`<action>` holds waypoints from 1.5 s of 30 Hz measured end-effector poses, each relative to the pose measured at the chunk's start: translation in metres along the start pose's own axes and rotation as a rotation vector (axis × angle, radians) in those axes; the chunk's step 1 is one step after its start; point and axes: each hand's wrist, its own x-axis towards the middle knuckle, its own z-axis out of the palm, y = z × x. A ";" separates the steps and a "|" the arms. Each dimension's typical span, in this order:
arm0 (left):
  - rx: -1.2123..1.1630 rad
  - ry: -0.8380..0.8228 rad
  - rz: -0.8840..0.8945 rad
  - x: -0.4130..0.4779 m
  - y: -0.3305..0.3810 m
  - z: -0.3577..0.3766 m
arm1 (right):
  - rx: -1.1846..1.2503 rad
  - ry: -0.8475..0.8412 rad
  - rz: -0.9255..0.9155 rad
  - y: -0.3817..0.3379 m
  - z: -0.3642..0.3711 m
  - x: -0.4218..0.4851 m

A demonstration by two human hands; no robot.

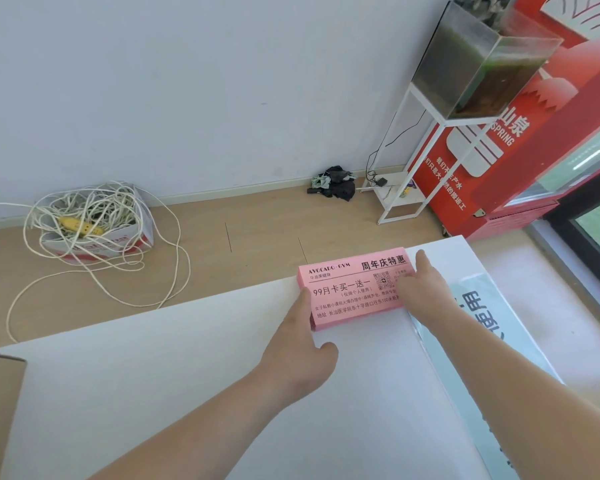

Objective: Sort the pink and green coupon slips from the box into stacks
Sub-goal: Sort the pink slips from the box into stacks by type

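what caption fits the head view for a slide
Left hand and right hand touch the two ends of a pink coupon stack near the far edge of a white table.

I read scene as bright, even, diffuse light; source direction unclear. White surface [153,393] nearly washed out. Shadows faint, soft-edged. Wide-angle bowing: skirting board [222,194] curves, tank stand [397,199] leans. Print on pink stack [354,289] sharp.

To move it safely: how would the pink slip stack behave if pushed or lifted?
The pink stack looks thick and unbound, so slips may shear or fan apart. Lying flat on the smooth white table, it probably slides easily.
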 end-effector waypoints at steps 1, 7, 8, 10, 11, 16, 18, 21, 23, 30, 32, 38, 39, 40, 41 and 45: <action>0.018 0.009 0.014 -0.003 0.000 -0.005 | -0.026 0.036 -0.014 -0.002 -0.001 -0.002; 0.030 0.031 -0.058 -0.043 -0.009 -0.054 | -0.137 0.073 -0.259 -0.049 0.008 -0.062; 0.032 0.027 -0.052 -0.055 -0.011 -0.063 | -0.139 0.014 -0.327 -0.058 0.013 -0.078; 0.041 0.035 -0.031 -0.080 -0.015 -0.082 | -0.161 -0.091 -0.441 -0.073 0.023 -0.109; 0.044 0.044 -0.021 -0.093 -0.018 -0.091 | -0.166 -0.127 -0.465 -0.079 0.028 -0.124; 0.046 0.108 0.043 -0.162 -0.036 -0.138 | -0.065 -0.270 -0.544 -0.108 0.059 -0.200; 0.039 0.143 0.059 -0.195 -0.045 -0.158 | -0.016 -0.335 -0.562 -0.123 0.075 -0.230; 0.007 0.214 0.081 -0.243 -0.064 -0.188 | 0.040 -0.417 -0.603 -0.150 0.101 -0.273; -0.017 0.270 0.088 -0.276 -0.082 -0.209 | 0.078 -0.445 -0.633 -0.169 0.119 -0.301; -0.062 0.578 0.039 -0.361 -0.166 -0.260 | 0.279 -0.453 -0.764 -0.208 0.197 -0.393; -0.090 0.662 0.008 -0.373 -0.186 -0.267 | 0.289 -0.453 -0.795 -0.212 0.218 -0.409; 0.041 0.810 0.078 -0.406 -0.211 -0.299 | 0.148 -0.443 -0.887 -0.206 0.246 -0.429; 0.148 0.705 0.078 -0.410 -0.216 -0.305 | 0.074 -0.470 -0.905 -0.203 0.246 -0.431; 0.279 0.590 0.081 -0.413 -0.221 -0.308 | -0.012 -0.508 -0.920 -0.201 0.246 -0.433; 0.416 0.503 0.102 -0.415 -0.228 -0.312 | -0.121 -0.540 -0.936 -0.199 0.248 -0.435; 0.663 0.452 0.261 -0.421 -0.254 -0.321 | -0.339 -0.479 -1.013 -0.195 0.253 -0.437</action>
